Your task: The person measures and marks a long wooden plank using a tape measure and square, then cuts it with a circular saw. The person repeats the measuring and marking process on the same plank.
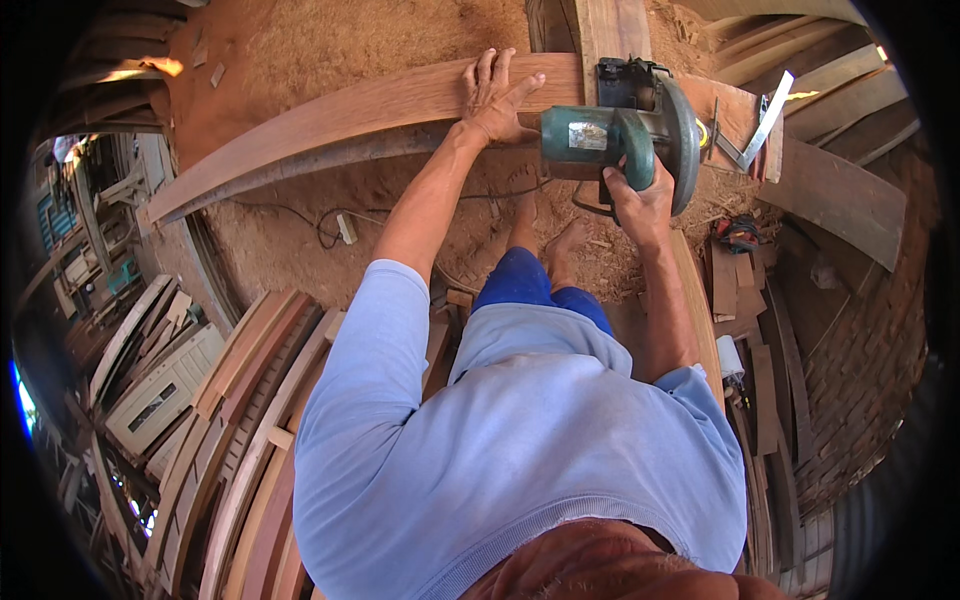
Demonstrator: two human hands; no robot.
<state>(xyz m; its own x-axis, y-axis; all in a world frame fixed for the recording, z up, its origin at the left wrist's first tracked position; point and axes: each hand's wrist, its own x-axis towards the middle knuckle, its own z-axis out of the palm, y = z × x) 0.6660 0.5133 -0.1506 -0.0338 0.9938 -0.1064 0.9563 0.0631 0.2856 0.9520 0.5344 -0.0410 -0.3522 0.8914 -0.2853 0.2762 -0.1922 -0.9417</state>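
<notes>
My right hand (643, 200) is wrapped round the rear handle of a green circular saw (582, 140). The saw rests on top of a long reddish-brown wooden plank (350, 105), near its right part, its round blade guard facing right. My left hand (492, 105) lies on the same plank, left of the saw's motor, fingers spread and pressing down. Toward the plank's right end sits a metal bevel square (755, 130), its pale blade slanting up. The saw's blade itself is hidden by the guard and the wood.
A second board (613, 30) runs away beneath or behind the saw. A dark power cord (325, 225) trails over the sawdust-covered ground near my bare feet. Stacked timber (250, 420) lies at the left, and a wide board (845, 200) leans at the right. A red-and-black tool (738, 233) lies there too.
</notes>
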